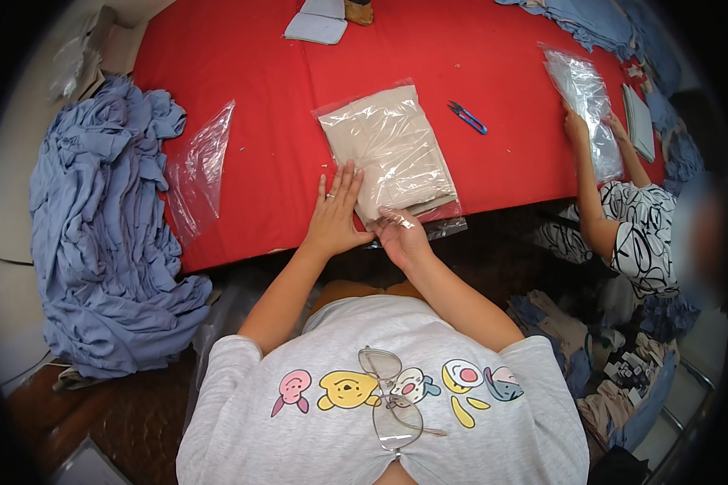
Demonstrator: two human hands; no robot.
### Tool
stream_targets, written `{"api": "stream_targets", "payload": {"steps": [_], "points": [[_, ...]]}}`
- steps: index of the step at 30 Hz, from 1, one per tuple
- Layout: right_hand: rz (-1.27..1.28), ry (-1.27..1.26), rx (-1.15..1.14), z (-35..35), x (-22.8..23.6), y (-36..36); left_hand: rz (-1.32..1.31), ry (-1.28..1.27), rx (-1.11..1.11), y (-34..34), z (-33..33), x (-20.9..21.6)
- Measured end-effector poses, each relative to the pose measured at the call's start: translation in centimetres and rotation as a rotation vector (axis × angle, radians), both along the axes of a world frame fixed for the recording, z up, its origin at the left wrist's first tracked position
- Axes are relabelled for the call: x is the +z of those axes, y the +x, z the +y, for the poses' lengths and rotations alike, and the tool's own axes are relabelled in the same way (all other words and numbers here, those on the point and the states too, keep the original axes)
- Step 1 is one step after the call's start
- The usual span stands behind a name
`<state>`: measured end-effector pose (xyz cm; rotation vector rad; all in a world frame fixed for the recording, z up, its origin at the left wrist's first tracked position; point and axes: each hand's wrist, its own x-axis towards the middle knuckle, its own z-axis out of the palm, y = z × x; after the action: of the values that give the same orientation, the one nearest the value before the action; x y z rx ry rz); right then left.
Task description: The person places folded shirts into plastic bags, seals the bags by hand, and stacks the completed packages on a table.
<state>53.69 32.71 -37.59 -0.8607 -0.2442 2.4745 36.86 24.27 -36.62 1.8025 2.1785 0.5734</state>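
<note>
A folded beige garment (392, 149) lies inside a clear plastic bag (447, 212) at the near edge of the red table. My left hand (337, 212) rests on the bag's left side, open, with fingers outstretched and the thumb pointing toward the near edge. At that near edge my right hand (406, 241) is turned palm up, its fingers curled around the bag's plastic. Shiny film partly covers those fingertips. Beyond the bag, to the right, lies a pair of blue thread snips (468, 118).
A flat clear plastic bag (202, 174) lies left on the red table (267, 97), beside a heap of blue garments (109, 218). At right, another person (639, 234) handles clear packages (586, 105). Grey folded cloth (317, 24) sits at the far edge; more clothes (635, 380) are piled lower right.
</note>
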Motion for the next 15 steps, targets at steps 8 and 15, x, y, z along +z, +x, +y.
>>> {"api": "stream_targets", "payload": {"steps": [8,15], "points": [[-0.095,0.080,0.115,-1.0,0.4,1.6,0.067,0.068,-0.006,0.2,0.0,-0.6],[-0.493,0.347,0.321,0.0,0.3,4.4,0.013,-0.052,-0.015,-0.2,-0.6,0.0]]}}
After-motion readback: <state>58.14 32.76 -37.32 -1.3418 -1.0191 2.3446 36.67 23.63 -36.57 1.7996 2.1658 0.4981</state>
